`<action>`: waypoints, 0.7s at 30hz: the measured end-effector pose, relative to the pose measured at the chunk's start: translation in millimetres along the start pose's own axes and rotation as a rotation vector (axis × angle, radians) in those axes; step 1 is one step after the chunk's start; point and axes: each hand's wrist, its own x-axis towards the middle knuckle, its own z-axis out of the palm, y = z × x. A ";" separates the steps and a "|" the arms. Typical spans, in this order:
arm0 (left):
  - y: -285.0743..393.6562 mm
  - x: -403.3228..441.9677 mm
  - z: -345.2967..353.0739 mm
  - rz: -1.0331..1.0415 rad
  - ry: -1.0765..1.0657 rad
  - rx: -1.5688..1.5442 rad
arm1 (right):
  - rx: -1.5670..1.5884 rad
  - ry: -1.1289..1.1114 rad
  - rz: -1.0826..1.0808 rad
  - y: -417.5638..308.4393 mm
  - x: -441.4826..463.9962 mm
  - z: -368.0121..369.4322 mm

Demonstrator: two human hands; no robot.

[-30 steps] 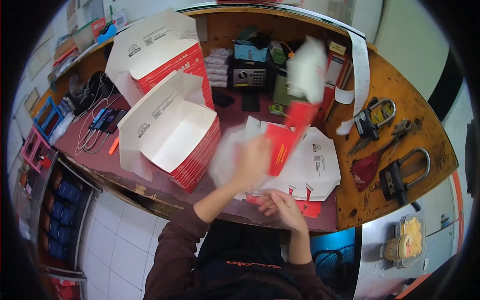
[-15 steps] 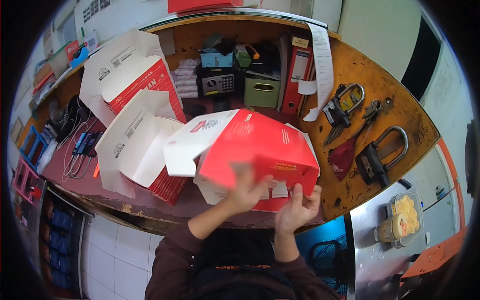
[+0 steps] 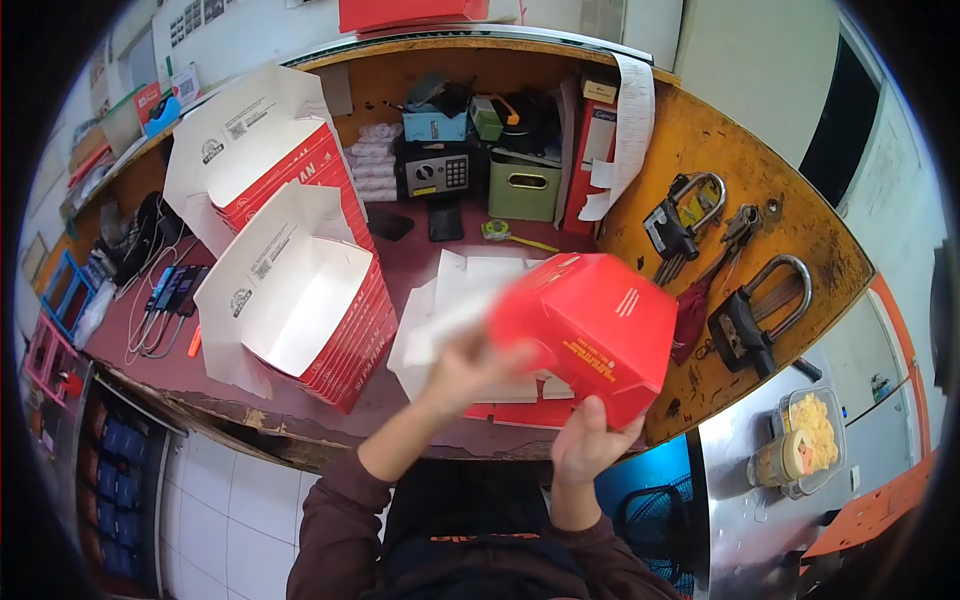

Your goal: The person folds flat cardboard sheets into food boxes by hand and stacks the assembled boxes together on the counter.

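Head view. Red box (image 3: 610,330) held up over white blanks (image 3: 412,370) on the maroon tabletop (image 3: 410,260). Right hand (image 3: 590,445) at the box's near right corner: thumb on the printed side, other fingers tucked at the lower edge, grasping it. Left hand (image 3: 468,375) at the box's left end, over a red flap; blurred, cannot tell whether its fingers grip or only press.

Around the box: blanks below and to its left, their far part showing past it. Left of it, beyond the blanks, near stack (image 3: 345,350) of made-up boxes, far stack (image 3: 300,170) behind that. Beyond the box: tape measure (image 3: 497,230), phone (image 3: 445,220), safe (image 3: 440,173), green bin (image 3: 525,190). Right of it: dark red pouch (image 3: 690,310), partly hidden by the box's edge, and big padlock (image 3: 740,330). Blanks and near stack crowd its left side.

Box tilted, red outer faces up, yellow-printed side towards the person. Long axis appears to run left to right, right end nearer the body; left end too blurred to fix exactly.
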 end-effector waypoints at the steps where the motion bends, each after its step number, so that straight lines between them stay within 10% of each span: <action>1: -22.8 -5.0 4.5 0.076 0.032 -0.134 | 0.137 -0.104 0.062 3.6 -8.5 -2.3; 6: -14.5 -11.6 6.9 -0.039 -0.031 -0.512 | 0.108 -0.018 0.204 33.4 -31.3 0.9; 10: -0.9 -10.4 -13.5 -0.369 0.080 -0.855 | -0.446 -0.676 0.022 50.6 -33.0 -33.1; 14: -15.1 -2.3 -87.0 -0.346 -0.112 -0.681 | 0.245 0.021 0.731 68.0 -29.0 -106.2; 17: -0.1 -3.1 -106.0 -0.269 -0.187 -0.433 | 0.715 -0.313 0.753 40.4 17.8 -115.1; 21: -5.5 0.4 -95.6 -0.058 -0.254 -0.398 | 0.212 -0.219 0.784 8.8 37.2 -83.6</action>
